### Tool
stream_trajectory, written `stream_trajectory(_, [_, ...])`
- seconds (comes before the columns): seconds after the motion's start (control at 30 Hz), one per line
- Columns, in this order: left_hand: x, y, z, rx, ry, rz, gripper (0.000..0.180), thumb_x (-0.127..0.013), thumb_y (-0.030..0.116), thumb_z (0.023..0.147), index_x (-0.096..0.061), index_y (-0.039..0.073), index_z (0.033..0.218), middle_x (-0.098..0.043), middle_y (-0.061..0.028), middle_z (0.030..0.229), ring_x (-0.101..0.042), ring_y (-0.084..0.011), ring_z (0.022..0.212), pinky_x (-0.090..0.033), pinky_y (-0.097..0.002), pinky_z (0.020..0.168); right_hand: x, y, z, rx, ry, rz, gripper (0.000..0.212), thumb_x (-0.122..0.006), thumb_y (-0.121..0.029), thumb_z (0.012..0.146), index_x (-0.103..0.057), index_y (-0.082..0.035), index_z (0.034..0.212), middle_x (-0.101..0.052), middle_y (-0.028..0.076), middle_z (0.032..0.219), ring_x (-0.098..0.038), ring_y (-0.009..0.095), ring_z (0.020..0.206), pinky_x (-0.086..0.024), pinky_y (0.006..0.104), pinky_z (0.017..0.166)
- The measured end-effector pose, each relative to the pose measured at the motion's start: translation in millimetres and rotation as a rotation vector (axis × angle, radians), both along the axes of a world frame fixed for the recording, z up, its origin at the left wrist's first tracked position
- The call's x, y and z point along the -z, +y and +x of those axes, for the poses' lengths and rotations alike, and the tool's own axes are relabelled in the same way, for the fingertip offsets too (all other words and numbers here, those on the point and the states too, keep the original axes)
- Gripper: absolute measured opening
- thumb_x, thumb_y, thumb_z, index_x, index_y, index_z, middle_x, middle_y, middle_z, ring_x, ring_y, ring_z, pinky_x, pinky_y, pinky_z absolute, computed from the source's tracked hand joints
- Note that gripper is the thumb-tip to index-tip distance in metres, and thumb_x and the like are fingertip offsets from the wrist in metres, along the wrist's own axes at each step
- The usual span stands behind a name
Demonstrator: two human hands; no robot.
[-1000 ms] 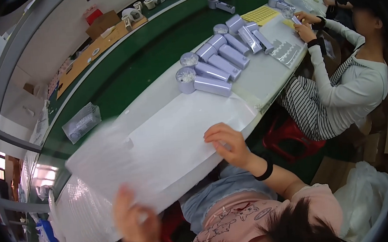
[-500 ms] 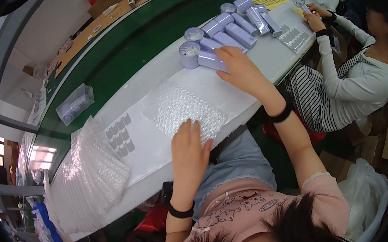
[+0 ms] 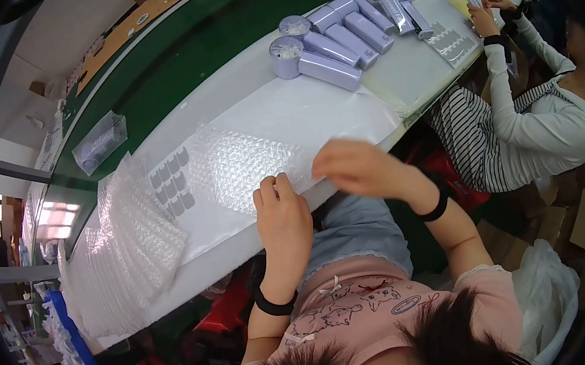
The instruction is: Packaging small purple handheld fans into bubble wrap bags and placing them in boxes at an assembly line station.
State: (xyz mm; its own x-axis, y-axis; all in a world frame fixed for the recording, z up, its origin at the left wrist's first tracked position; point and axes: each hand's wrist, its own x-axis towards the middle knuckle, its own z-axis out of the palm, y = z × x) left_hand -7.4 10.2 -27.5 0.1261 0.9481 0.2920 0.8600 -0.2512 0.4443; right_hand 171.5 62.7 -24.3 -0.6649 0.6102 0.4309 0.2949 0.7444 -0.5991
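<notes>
A long, smooth, dark green surface (image 3: pixel 176 67) spans the far side, and before it runs a white worktable (image 3: pixel 225 251) with a rounded near edge. To the right sits a co-worker (image 3: pixel 548 126) in a white top and striped garment. A fanned stack of clear bubble wrap (image 3: pixel 121 266), glossy and ridged, fills the table's left end. Lavender handheld fans (image 3: pixel 329 70), round-headed with boxy handles, lie in a slanting row on the far right part.

Mid-table, a single bubble-wrap sheet (image 3: pixel 234 165) lies flat, dimpled and translucent, right in front of the hands. The left hand (image 3: pixel 283 218) bends its fingertips onto its near edge; whether they pinch it, I cannot tell. The right hand (image 3: pixel 358 168), blurred, is just beside its right end, apart from the left; its grip is unclear.

Smaller still are a clear bagged item (image 3: pixel 100 142) on the green and grey rounded labels (image 3: pixel 171 176), some partly overlapped by the stack.
</notes>
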Motion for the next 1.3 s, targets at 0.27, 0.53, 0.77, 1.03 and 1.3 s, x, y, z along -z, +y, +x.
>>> stream_trajectory(0.27, [-14.7,7.3,-6.1,-0.095,-0.206,-0.008,0.010,-0.051,-0.004,0.077,-0.045,-0.006,0.085,-0.045,-0.0214,0.084,-0.049,-0.0377,0.074,-0.041,-0.0405,0.064,11.3,6.5,-9.3,0.010,0.028,0.116,0.027,-0.056,0.004,0.069,-0.058,-0.002,0.095,-0.059,0.010,0.099,-0.056,0.028,0.095,-0.047,0.0342,0.079])
stream_trajectory(0.53, [1.5,11.3,2.6,-0.030,-0.120,0.167,0.010,-0.056,-0.002,0.075,-0.047,-0.005,0.077,-0.048,-0.0228,0.099,-0.049,-0.0387,0.088,-0.041,-0.0423,0.076,-4.7,93.4,10.8,0.717,-0.283,0.363,0.029,-0.061,-0.003,0.068,-0.055,0.005,0.095,-0.056,0.016,0.098,-0.056,0.033,0.084,-0.047,0.0392,0.075])
stream_trajectory(0.77, [8.7,3.3,-1.1,-0.049,-0.393,-0.010,0.008,-0.057,0.001,0.078,-0.051,-0.005,0.080,-0.045,-0.0247,0.119,-0.045,-0.0393,0.108,-0.038,-0.0404,0.089,-6.8,85.2,1.6,0.710,-0.441,0.011,0.036,-0.064,-0.013,0.065,-0.049,0.005,0.092,-0.055,0.022,0.094,-0.057,0.036,0.080,-0.047,0.0414,0.069])
stream_trajectory(1.03, [14.9,4.0,-3.8,-0.117,-0.543,-0.004,0.011,-0.053,0.005,0.084,-0.057,-0.004,0.090,-0.044,-0.0225,0.125,-0.043,-0.0364,0.115,-0.037,-0.0381,0.092,-43.1,-16.1,39.2,0.420,-0.013,-0.272,0.051,-0.067,-0.013,0.064,-0.050,0.001,0.110,-0.056,0.017,0.087,-0.057,0.029,0.077,-0.046,0.0334,0.067])
stream_trajectory(1.3, [12.7,10.4,-3.8,-0.099,-0.565,-0.034,0.013,-0.053,0.006,0.084,-0.058,-0.002,0.093,-0.045,-0.0211,0.124,-0.045,-0.0355,0.112,-0.038,-0.0372,0.090,-19.8,-41.5,17.7,0.328,0.379,-0.831,0.048,-0.064,-0.012,0.074,-0.045,0.001,0.116,-0.056,0.012,0.092,-0.057,0.024,0.079,-0.047,0.0340,0.071])
